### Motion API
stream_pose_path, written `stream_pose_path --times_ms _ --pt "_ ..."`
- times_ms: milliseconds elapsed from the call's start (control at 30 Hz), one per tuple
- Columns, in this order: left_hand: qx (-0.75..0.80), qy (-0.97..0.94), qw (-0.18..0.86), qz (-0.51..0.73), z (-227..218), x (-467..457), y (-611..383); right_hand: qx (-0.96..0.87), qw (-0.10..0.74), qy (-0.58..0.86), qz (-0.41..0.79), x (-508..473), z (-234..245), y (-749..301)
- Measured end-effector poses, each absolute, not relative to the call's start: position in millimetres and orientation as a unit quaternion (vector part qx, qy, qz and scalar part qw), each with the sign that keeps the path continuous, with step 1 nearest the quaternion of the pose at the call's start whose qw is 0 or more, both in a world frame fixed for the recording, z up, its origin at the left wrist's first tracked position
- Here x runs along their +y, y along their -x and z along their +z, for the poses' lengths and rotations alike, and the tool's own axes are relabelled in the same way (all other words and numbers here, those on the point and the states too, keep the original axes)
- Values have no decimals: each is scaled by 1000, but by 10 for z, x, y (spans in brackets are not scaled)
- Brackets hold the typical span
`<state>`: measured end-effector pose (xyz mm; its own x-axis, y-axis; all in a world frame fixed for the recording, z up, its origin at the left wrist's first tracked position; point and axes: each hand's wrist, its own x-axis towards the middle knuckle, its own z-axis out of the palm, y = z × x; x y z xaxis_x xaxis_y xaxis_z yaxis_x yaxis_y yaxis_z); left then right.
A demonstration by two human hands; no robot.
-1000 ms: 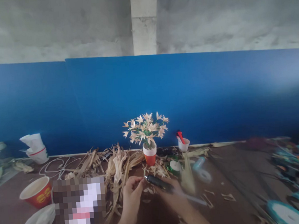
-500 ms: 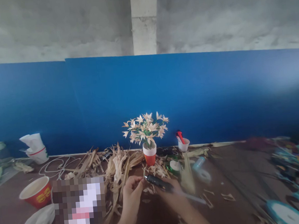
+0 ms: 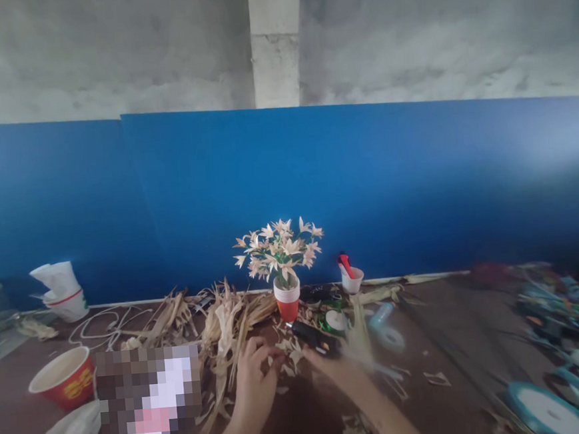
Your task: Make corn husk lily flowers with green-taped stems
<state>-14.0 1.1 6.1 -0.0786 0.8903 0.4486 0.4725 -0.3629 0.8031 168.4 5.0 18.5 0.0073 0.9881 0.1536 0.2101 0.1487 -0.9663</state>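
Observation:
My right hand [image 3: 339, 370], partly blurred, grips a black hot glue gun [image 3: 312, 337]; its metal tip points up and left toward the pot, and a translucent glue stick seems to trail behind. To its left, my left hand [image 3: 255, 370] has thumb and fingers pinched together. Whatever sits between those fingertips is too small to make out. Just beyond both hands, a red-and-white cup pot [image 3: 288, 304] stands upright with a bunch of pale husk flowers [image 3: 284, 244]. Cut husk pieces [image 3: 295, 353] lie between the hands and the pot.
Dry corn husks [image 3: 225, 322] are heaped left of the pot. A red paper bowl [image 3: 64, 382] and a white cup of rolled paper [image 3: 68, 298] stand farther left. Rightward are a small cup with a red-handled tool [image 3: 352, 280], tape [image 3: 392, 338] and a blue ribbon spool [image 3: 545, 411].
The glue gun's tip has drawn away from my left fingertips, up and to the right. My left hand stays almost in place, still pinched. The view has turned slightly right.

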Motion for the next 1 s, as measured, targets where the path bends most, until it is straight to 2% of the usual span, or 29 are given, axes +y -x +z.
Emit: stream_pose_path --times_ms 67,133,233,300,367,533,633,733,800,867,1000 --pt "527 -681 171 478 56 8 162 -617 452 506 400 7 320 -1772" --pt "527 -693 154 467 27 21 188 -693 377 471 394 -67 465 -1884" --pt "539 -664 152 496 -31 68 221 -787 266 488 267 -171 610 -2133" --pt "540 -638 170 522 -46 91 232 -763 255 581 125 -206 612 -2385" --pt "540 -614 194 542 -27 87 229 -705 218 673 43 -212 528 -2688" --pt "546 -534 267 588 90 9 182 -610 125 782 -27 -168 153 -3248" --pt "542 -509 285 605 115 -7 159 -598 105 793 -45 -149 81 -3237" --pt "542 -500 290 611 103 0 155 -576 118 803 -95 -115 223 -2931" --pt "545 -495 294 609 95 4 156 -637 158 750 -86 -63 357 -2573" --pt "546 -494 297 607 96 3 160 -752 193 631 2 11 437 -2146" --pt "547 -500 284 609 111 -1 172 -862 134 482 84 164 346 -1412"
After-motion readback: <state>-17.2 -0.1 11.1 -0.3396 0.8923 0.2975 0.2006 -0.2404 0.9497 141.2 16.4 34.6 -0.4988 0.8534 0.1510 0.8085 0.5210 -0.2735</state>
